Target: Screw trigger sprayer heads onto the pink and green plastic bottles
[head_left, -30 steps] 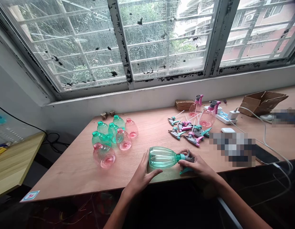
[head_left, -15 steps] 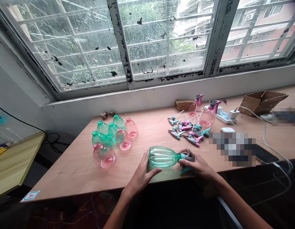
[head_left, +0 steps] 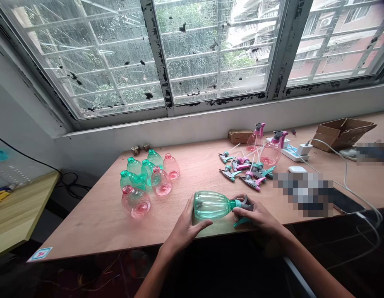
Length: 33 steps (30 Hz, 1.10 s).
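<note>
A clear green spray bottle (head_left: pixel 212 205) lies on its side near the table's front edge, its base to the left. My left hand (head_left: pixel 189 219) cups the base, thumb along the near side. At the neck, my right hand (head_left: pixel 252 211) is closed round the collar of a grey and teal spray head (head_left: pixel 247 203), which sits on the bottle's mouth. The teal trigger points down toward me. Behind the right hand lies a pile of loose spray heads (head_left: pixel 249 171), pink and teal, with white tubes. To the left stand several open bottles, among them a pink bottle (head_left: pixel 136 202) and a green bottle (head_left: pixel 131 180).
Two pink spray bottles with heads, one of them nearer (head_left: pixel 270 153), stand at the back right. Beside them are a power strip (head_left: pixel 294 153) with white cables and an open cardboard box (head_left: pixel 341 132). A phone (head_left: pixel 347 200) lies near the right front edge, beside a blurred patch.
My hands and the green bottle stay almost in place. The left thumb has shifted very slightly to the right; the whole view has moved a little.
</note>
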Available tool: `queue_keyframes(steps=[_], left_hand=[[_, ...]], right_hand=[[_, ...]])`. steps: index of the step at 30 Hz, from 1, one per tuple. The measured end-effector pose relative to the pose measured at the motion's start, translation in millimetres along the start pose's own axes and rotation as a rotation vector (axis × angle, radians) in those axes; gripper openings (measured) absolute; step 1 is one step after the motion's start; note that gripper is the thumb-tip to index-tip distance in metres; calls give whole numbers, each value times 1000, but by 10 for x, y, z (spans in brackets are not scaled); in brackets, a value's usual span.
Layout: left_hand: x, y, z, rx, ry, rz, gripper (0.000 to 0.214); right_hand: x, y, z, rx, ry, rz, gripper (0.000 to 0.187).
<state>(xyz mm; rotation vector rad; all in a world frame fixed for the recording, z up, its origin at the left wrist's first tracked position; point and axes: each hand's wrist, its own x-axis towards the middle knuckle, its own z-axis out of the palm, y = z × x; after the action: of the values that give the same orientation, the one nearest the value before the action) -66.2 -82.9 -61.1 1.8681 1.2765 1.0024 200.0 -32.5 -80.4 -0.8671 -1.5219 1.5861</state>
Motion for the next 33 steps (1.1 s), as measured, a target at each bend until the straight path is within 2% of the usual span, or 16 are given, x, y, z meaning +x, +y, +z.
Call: queue_keyframes(steps=[6,10,15,21,24,28,33], left_hand=[[-30,-77,33,36,3,20,95],[-31,-50,25,37,-24,-17,105],[-12,-38,15,27,-14,-8,93],[-28,-67,39,27,15,6,99],[-29,-62,28,15,-1,-31,105],[-15,-48,10,17,-2,-31,91],[-19,-43,24,44,5,-17,96]], right_hand=[[14,-6,3,-6,10,-3,43],[6,8,-3,-8,3,-2,44],[-1,-3,-5,-12,-5,-12,43],[5,-23,10,-21,15,-16,41],[4,-12,7,3,10,-14,41],[8,12,-3,34,12,-15,40],[8,16,-7,35,19,-25,37]])
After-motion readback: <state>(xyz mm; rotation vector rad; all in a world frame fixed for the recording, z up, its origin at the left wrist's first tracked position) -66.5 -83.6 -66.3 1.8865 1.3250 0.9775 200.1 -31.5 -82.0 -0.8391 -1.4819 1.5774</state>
